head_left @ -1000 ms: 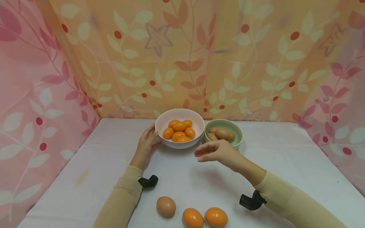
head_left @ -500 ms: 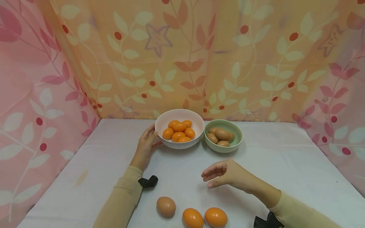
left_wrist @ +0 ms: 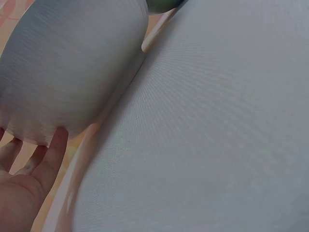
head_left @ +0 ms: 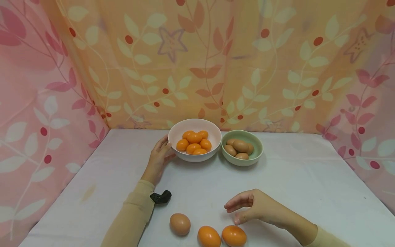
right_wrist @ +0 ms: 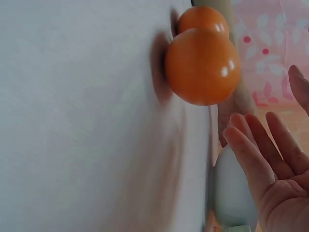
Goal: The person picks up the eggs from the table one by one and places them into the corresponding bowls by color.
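Note:
My left hand (head_left: 157, 159) rests its fingertips against the left side of a white bowl (head_left: 195, 157) with a pale pink inside. Several orange eggs (head_left: 193, 148) lie in that bowl. In the left wrist view, the fingers (left_wrist: 57, 150) touch the bowl's outer wall (left_wrist: 72, 67). My right hand (head_left: 262, 207) hovers with nothing in it, thumb and fingers spread apart, just above and right of an orange egg (head_left: 234, 236). A second orange egg (head_left: 209, 236) lies beside that one, and a brown egg (head_left: 180, 224) sits farther left.
A green bowl (head_left: 242, 161) with several brown eggs (head_left: 240, 145) stands right beside the white bowl. Both are at the back of the white-covered table (head_left: 296, 164), before a patterned curtain (head_left: 197, 68). Pink patterned cloth (head_left: 34, 120) hangs at the sides.
My right hand has moved from in front of the green bowl toward the front of the table, near the loose orange eggs. The left hand has stayed at the white bowl.

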Tool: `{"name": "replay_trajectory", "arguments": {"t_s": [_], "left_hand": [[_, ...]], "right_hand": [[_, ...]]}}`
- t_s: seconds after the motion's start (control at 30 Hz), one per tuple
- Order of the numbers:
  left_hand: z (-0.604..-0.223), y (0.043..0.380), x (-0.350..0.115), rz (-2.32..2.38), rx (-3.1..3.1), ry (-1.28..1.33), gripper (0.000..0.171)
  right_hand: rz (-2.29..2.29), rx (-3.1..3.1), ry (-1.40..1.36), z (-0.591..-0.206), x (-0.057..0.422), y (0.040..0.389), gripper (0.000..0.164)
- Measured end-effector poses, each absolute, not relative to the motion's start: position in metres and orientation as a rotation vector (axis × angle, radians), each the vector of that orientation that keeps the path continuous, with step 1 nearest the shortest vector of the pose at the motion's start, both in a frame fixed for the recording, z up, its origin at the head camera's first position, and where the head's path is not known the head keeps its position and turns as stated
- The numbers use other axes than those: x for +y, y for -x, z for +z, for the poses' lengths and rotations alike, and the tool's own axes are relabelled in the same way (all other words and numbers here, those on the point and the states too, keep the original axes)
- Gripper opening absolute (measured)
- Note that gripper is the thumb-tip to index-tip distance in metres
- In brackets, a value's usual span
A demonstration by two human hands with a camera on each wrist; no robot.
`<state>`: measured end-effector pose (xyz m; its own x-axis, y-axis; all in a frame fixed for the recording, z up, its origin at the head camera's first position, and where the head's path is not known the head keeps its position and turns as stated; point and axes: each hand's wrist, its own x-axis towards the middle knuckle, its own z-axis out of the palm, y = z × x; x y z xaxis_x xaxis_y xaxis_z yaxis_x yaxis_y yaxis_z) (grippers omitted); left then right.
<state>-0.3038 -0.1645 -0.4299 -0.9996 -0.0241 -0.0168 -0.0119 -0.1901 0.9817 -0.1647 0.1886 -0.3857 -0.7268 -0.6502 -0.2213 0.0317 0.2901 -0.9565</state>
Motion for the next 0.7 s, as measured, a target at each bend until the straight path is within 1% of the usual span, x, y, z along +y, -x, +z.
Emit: {"name": "replay_trajectory", "arguments": {"t_s": [0.23, 0.7], "left_hand": [[-0.430, 0.303, -0.165, -2.421, -1.990, -0.046, 0.050], [-0.431, 0.303, -0.165, -2.414, -1.985, -0.019, 0.050]], "right_hand": [[-1.496, 1.869, 0.524, -0.396, 0.196, 0.158, 0.043], [-1.453, 1.803, 0.535, -0.403, 0.196, 0.152, 0.052]]}}
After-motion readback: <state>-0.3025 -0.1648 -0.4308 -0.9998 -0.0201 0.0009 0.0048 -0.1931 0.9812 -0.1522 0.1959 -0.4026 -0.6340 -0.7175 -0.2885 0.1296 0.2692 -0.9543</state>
